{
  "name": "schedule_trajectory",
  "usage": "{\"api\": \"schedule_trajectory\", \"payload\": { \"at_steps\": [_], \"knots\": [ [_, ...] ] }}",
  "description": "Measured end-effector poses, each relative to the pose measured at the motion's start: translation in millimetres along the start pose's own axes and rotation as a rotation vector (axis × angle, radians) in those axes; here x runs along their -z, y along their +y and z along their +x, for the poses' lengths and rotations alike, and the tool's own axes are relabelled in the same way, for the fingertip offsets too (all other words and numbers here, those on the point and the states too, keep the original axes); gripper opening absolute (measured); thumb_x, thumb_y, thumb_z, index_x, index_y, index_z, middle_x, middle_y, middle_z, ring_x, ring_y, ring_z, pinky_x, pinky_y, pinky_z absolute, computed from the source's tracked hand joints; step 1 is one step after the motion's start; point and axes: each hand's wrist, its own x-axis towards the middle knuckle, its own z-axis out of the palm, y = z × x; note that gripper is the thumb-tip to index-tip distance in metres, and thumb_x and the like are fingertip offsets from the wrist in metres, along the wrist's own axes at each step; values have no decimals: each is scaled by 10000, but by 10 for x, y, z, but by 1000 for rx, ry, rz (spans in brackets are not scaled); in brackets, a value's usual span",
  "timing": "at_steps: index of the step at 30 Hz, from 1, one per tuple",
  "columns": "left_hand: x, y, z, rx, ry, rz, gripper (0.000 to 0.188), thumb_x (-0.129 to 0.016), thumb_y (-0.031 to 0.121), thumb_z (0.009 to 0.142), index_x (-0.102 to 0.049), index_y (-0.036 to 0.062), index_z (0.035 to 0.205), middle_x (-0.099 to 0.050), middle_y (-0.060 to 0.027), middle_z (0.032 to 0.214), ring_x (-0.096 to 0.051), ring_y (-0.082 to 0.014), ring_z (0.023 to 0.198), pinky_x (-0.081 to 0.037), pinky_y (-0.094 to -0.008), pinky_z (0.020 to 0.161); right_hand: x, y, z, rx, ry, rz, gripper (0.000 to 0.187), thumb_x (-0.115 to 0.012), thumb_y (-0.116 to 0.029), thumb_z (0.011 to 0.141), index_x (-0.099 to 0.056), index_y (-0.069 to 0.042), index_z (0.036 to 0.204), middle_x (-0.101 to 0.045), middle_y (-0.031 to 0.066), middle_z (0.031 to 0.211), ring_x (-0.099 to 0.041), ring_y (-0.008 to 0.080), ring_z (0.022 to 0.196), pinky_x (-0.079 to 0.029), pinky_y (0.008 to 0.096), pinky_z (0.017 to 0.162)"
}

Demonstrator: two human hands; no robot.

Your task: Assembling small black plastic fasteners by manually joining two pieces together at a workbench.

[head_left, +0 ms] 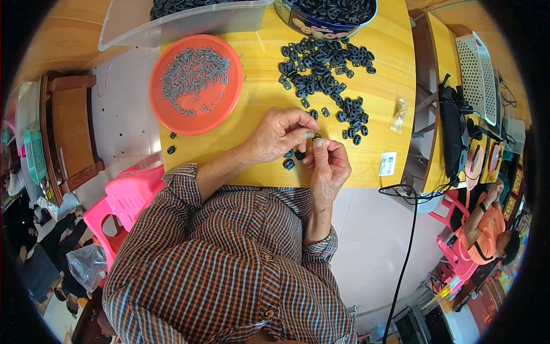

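Note:
My right hand [331, 166] pinches a small black cord lock [317, 137] between thumb and fingers, close to the table's front edge. Against its upper side come the closed thumb and fingertips of my left hand [277, 135]; anything between them is too small to make out. Below my hands lie a few more black cord locks [289, 164], partly covered by my fingers. A loose pile of black oval two-hole cord locks [323, 63] spreads beyond my hands. To the left, a round orange-red dish [186, 123] holds many small grey springs [195, 71].
At the back stand a translucent bin [189, 31] and a dark blue round tin [321, 27], both with black pieces. A small clear packet [399, 114] and a white label [388, 164] lie right. A pink chair [129, 198] stands left; a person [487, 229] sits far right.

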Motion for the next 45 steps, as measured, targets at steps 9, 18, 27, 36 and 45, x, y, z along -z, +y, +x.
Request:
{"api": "schedule_trajectory", "payload": {
  "at_steps": [9, 18, 27, 36, 45],
  "knots": [
    [-37, 16, 17, -5, 23, -73, 108, -535, -13, 895, -590, -30, 986, -597, -21, 740, -582, -69, 610, -490, -204, 550, 0, -31, 22, -127, -3, 226, 132, -590, -124, 905, -565, -1, 865, -599, 56, 715, -493, 76, 534, -403, 189, 505],
    [-83, 58, 34, 71, 44, 28, 107, -537, 50, 916, -583, -35, 960, -585, -13, 654, -576, -67, 523, -472, -204, 478, 15, 51, 52, -42, 9, 195, 128, -596, -131, 903, -568, -13, 864, -584, 38, 709, -488, 77, 539, -411, 189, 529],
    [-111, 56, 31, 54, 75, 97, 127, -515, 81, 936, -565, -33, 912, -560, -16, 590, -554, -66, 467, -446, -211, 421, -4, 65, 39, -1, 10, 115, 143, -597, -134, 906, -567, -2, 862, -591, 26, 715, -493, 62, 566, -412, 184, 536],
    [-104, 30, 29, 65, 77, 84, 113, -525, 82, 927, -566, -20, 902, -544, -1, 579, -527, -51, 456, -423, -200, 413, -32, 66, 44, 0, -8, 89, 143, -582, -127, 915, -551, -5, 845, -583, 34, 694, -482, 65, 553, -408, 185, 530],
    [-133, 21, 20, 38, 121, 101, 124, -504, 73, 935, -571, -27, 908, -539, 15, 591, -509, -35, 475, -414, -192, 431, -63, 113, 75, -14, 34, 212, 136, -564, -113, 925, -550, 0, 850, -573, 22, 690, -487, 56, 566, -416, 182, 532]
  ]
}}
